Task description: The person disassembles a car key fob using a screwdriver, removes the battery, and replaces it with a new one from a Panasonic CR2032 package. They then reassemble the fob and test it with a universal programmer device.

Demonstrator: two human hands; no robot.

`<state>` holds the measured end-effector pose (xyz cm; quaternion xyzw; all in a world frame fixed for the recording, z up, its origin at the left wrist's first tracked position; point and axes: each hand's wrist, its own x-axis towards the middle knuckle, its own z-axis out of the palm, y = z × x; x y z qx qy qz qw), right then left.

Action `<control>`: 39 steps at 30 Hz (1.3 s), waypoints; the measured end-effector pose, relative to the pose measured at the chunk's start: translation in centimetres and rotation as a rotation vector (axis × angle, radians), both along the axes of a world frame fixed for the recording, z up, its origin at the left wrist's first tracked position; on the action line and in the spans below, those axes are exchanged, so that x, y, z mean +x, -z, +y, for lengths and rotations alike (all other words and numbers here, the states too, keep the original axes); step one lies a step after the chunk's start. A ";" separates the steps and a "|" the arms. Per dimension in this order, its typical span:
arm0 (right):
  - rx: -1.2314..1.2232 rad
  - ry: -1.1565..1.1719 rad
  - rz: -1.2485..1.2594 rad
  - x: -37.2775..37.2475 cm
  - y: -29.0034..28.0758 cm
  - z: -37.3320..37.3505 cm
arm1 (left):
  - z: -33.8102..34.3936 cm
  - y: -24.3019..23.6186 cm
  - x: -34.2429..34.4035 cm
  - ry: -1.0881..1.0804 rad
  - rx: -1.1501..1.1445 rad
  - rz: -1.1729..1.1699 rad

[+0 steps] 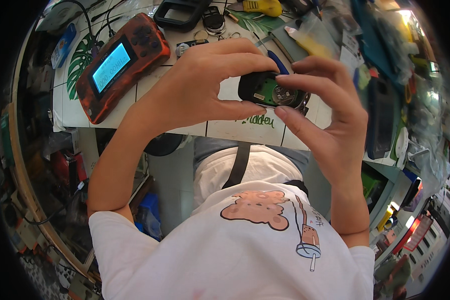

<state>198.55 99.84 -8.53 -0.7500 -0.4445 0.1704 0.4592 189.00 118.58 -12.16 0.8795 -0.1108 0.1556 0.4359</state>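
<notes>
A black key fob (247, 86) with its cover off is held between my two hands above the near edge of the white tabletop. Its green circuit board (268, 92) shows, with a round metal part (284, 95) at the right that looks like a coin-cell holder. My left hand (197, 80) grips the fob's left end, fingers above and thumb below. On the other end, my right hand (337, 112) pinches the fob between thumb and index finger, its other fingers raised. A blue-handled tool (276, 61) lies just behind the fob, partly hidden by my fingers.
A red-and-black handheld device (122, 67) with a lit screen lies at the left, cables running behind it. Beyond it is a blue box (64, 46). Towards the back lie a black frame-like case (181, 14), another key fob (213, 21) and a yellow-handled tool (262, 6). Plastic bags (312, 40) crowd the right.
</notes>
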 end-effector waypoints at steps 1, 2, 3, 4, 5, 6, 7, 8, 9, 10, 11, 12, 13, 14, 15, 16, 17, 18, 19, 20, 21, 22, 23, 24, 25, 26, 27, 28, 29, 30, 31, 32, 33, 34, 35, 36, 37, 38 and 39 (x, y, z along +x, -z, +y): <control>0.005 -0.014 0.011 0.0 0.0 0.0 | 0.0 0.0 -0.1 0.000 -0.005 0.006; 0.025 -0.020 0.022 0.1 0.0 -0.1 | 0.1 0.0 -0.1 -0.001 -0.008 0.013; 0.044 -0.027 0.034 0.2 0.1 -0.3 | 0.1 -0.2 -0.2 0.003 -0.011 0.016; 0.064 -0.035 0.045 0.4 0.1 -0.5 | 0.1 -0.4 -0.2 0.006 -0.015 0.021; 0.059 -0.012 0.121 0.4 0.2 -0.7 | 0.1 -0.5 -0.2 0.009 -0.018 0.025; 0.054 0.011 0.198 0.4 0.3 -0.9 | 0.2 -0.4 -0.2 0.016 -0.012 0.011; 0.049 0.032 0.274 0.5 0.4 -0.9 | 0.3 -0.2 -0.2 0.021 -0.006 -0.003; 0.052 0.019 0.417 0.5 0.4 -0.8 | 0.3 -0.1 -0.1 0.030 0.000 -0.019; 0.081 0.035 0.496 0.4 0.4 -0.7 | 0.2 -0.3 -0.1 0.034 -0.007 -0.002; 0.110 0.050 0.576 0.3 0.5 -0.5 | 0.0 -0.7 -0.1 0.037 -0.015 0.014; 0.141 0.060 0.659 0.2 0.7 -0.3 | 0.0 -1.0 -0.2 0.036 -0.020 0.033; 0.154 0.080 0.682 0.1 0.8 -0.3 | -0.1 -1.0 -0.2 0.021 -0.002 0.006; 0.166 0.099 0.706 0.0 0.9 -0.3 | -0.1 -0.9 -0.2 0.005 0.017 -0.021; 0.180 0.107 0.736 -0.1 0.9 -0.1 | 0.0 -0.9 -0.4 -0.022 0.041 -0.043; 0.210 0.118 0.775 0.0 0.8 0.2 | -0.3 -0.5 -0.3 -0.039 -0.232 -0.044; 0.238 0.129 0.814 0.2 0.5 0.6 | -0.8 0.1 -0.1 -0.058 -0.505 -0.049; 0.267 0.145 0.856 0.2 0.3 1.0 | -0.9 0.0 0.1 -0.075 -0.778 -0.056; 0.278 0.164 0.847 0.3 -0.2 1.6 | -0.1 -0.7 0.1 -0.024 -0.750 0.018; 0.283 0.074 0.914 1.1 -0.4 2.2 | -0.7 -1.8 -0.2 -0.132 -0.916 0.116; 0.327 0.030 0.922 1.3 -0.7 3.0 | -1.4 -3.7 0.0 -0.244 -1.100 0.191; 0.373 -0.013 0.930 1.5 -0.7 3.8 | -0.8 -3.1 0.2 -0.189 -1.176 0.181; 0.373 0.000 0.882 1.3 -0.8 4.2 | -0.2 -2.5 0.4 -0.136 -1.250 0.175; 0.368 0.005 0.839 1.1 -0.7 4.8 | 0.4 -2.2 0.3 -0.111 -1.274 0.180; 0.442 -0.014 0.794 -0.8 -1.1 5.8 | 0.7 -1.7 0.3 -0.058 -1.338 0.140; 0.454 -0.009 0.829 -1.2 -1.5 6.4 | 1.0 -1.2 0.3 -0.002 -1.401 0.100; 0.462 -0.005 0.864 -1.8 -2.1 7.1 | 1.1 -0.5 0.2 0.074 -1.500 0.008; 0.411 0.029 0.973 -1.3 -3.4 7.7 | 1.1 -0.4 0.1 0.071 -1.551 -0.056; 0.358 0.065 1.082 -0.9 -4.6 8.4 | 1.1 -0.4 0.0 0.068 -1.597 -0.122; 0.360 0.036 0.912 0.0 -3.0 8.0 | 0.8 -0.6 -0.2 -0.022 -1.597 -0.155; 0.361 0.021 0.739 0.9 -1.3 7.5 | 0.6 -0.9 -0.4 -0.114 -1.594 -0.187; 0.363 0.015 0.575 1.8 0.5 7.2 | 1.3 -0.1 -0.9 -0.024 -1.645 -0.247; 0.336 0.031 0.412 2.4 0.9 6.4 | 1.9 0.6 -1.1 0.084 -1.700 -0.297; 0.301 0.045 0.254 2.8 1.1 5.5 | 2.4 1.0 -1.3 0.190 -1.751 -0.344; 0.228 0.055 0.229 2.8 1.3 4.5 | 2.4 0.7 -2.3 0.249 -1.781 -0.327; 0.174 0.099 0.227 2.4 1.5 3.3 | 2.2 0.3 -2.8 0.319 -1.816 -0.303; 0.085 0.104 0.190 2.2 1.9 1.9 | 2.4 0.5 -3.6 0.336 -1.902 -0.283; -0.004 0.110 0.155 2.1 2.1 0.4 | 2.3 0.7 -4.2 0.354 -1.988 -0.260; -0.083 0.060 0.081 2.2 2.3 -0.9 | 1.5 0.1 -4.8 0.246 -1.986 -0.232; -0.158 0.020 0.008 2.1 2.4 -2.2 | 0.9 0.0 -5.1 0.279 -2.084 -0.204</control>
